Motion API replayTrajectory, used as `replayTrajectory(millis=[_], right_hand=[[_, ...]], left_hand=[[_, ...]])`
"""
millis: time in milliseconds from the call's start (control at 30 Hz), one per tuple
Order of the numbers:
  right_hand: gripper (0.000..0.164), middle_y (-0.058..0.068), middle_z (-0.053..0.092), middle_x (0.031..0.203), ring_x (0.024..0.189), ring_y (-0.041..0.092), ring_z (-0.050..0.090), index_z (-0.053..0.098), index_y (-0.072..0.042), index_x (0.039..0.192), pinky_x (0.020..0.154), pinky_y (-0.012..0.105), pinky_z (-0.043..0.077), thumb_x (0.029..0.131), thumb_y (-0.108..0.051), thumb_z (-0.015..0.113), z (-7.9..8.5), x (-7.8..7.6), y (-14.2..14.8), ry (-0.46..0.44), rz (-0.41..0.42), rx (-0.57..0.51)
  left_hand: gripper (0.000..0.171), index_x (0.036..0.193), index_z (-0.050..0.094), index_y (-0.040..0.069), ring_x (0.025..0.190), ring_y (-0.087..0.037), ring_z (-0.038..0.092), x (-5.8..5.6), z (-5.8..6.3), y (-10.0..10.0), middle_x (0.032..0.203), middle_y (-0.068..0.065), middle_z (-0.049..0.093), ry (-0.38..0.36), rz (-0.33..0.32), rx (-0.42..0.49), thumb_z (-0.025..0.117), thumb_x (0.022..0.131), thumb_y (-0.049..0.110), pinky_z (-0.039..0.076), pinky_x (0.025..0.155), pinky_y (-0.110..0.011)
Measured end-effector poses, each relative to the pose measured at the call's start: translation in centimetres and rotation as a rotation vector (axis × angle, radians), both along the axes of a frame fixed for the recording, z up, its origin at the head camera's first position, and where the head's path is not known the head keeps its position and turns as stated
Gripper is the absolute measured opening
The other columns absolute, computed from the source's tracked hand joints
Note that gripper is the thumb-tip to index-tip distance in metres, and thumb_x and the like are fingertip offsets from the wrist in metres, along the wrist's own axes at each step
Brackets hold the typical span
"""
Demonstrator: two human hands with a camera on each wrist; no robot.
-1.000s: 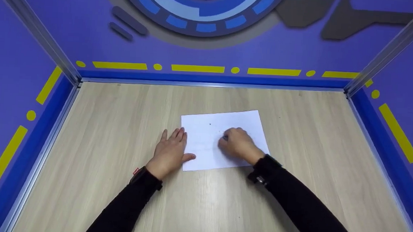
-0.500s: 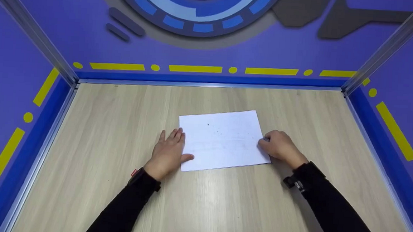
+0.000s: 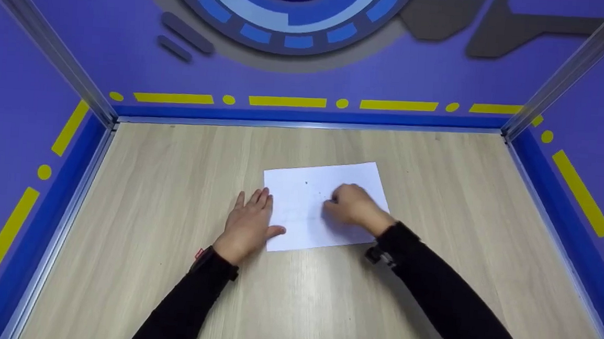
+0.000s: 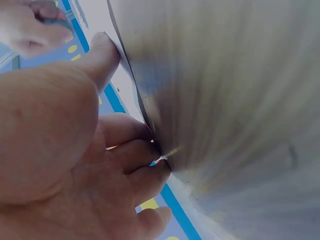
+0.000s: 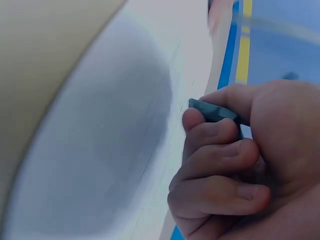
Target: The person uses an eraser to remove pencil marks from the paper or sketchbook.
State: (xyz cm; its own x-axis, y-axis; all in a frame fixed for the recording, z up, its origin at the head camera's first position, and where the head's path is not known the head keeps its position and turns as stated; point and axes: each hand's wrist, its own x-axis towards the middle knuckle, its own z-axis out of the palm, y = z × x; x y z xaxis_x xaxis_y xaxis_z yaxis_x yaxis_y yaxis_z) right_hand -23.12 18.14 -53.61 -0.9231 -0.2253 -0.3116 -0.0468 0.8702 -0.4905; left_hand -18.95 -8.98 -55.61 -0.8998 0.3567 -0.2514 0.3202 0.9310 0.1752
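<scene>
While lying flat, white paper [image 3: 294,206]: is resting on the wooden table [image 3: 172,235], bearing a few dark specks [image 3: 306,182].
Left hand [image 3: 249,224]: is touching the paper's left edge with extended fingers, laying the thumb on top.
Right hand [image 3: 357,209]: is pinching a small dark teal object [image 5: 215,111] over the paper's right half, leaving contact unclear.
Purple walls [image 3: 365,79]: are enclosing the table, showing yellow dashes [image 3: 287,102].
</scene>
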Motion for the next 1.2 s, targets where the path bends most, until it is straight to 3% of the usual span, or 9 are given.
replayTrajectory(millis=[167,300,533,867,1033,1200], right_hand=[[0.042,-0.002,0.053,0.066,0.069,0.021,0.052,0.054,-0.018,0.061,0.063,0.034,0.042,0.099,-0.03,0.067,-0.5,-0.8,-5.5,-0.023,0.106,0.045],[0.044,-0.002,0.049,0.064,0.067,0.02,0.049,0.051,-0.017,0.06,0.062,0.034,0.039,0.099,-0.027,0.068,-1.0,-1.2,-5.9,-0.041,0.096,0.052],[0.035,0.0,0.051,0.071,0.07,0.021,0.051,0.053,-0.018,0.065,0.064,0.033,0.04,0.096,-0.026,0.067,-1.2,-1.2,0.1,-0.035,-0.017,-0.005],[0.042,-0.007,0.032,0.061,0.057,0.013,0.037,0.04,-0.019,0.062,0.054,0.029,0.032,0.096,-0.026,0.064,-1.8,-0.5,9.8,-0.036,-0.133,-0.014],[0.044,-0.007,0.032,0.06,0.054,0.012,0.036,0.037,-0.019,0.062,0.052,0.027,0.03,0.097,-0.026,0.062,-1.5,-0.2,11.7,-0.054,-0.161,0.018],[0.043,-0.004,0.037,0.062,0.057,0.016,0.041,0.038,-0.018,0.063,0.053,0.029,0.033,0.099,-0.028,0.061,-0.6,-0.4,11.0,-0.065,-0.148,0.078]], left_hand=[[0.095,0.168,0.04,-0.004,0.17,-0.038,0.031,0.1,-0.1,-0.1,0.18,-0.023,0.031,0.026,-0.005,0.015,0.065,0.105,0.062,0.017,0.14,-0.064],[0.095,0.168,0.04,-0.004,0.17,-0.038,0.031,0.1,0.1,0.1,0.18,-0.022,0.032,0.033,-0.008,0.023,0.065,0.105,0.062,0.017,0.14,-0.064],[0.097,0.17,0.036,-0.002,0.172,-0.036,0.027,0.1,0.1,0.0,0.182,-0.02,0.028,0.013,-0.003,-0.012,0.062,0.105,0.065,0.015,0.141,-0.063],[0.097,0.17,0.036,-0.003,0.172,-0.037,0.027,0.3,-0.2,-0.3,0.182,-0.021,0.028,0.001,0.007,0.006,0.064,0.105,0.064,0.015,0.141,-0.064],[0.097,0.17,0.036,-0.003,0.172,-0.037,0.026,0.3,-0.1,-0.3,0.182,-0.021,0.028,-0.004,0.011,0.013,0.064,0.105,0.063,0.014,0.141,-0.063],[0.097,0.17,0.035,-0.005,0.172,-0.037,0.026,0.0,-0.1,-0.1,0.182,-0.022,0.028,-0.012,0.011,0.027,0.066,0.105,0.06,0.015,0.14,-0.064]])
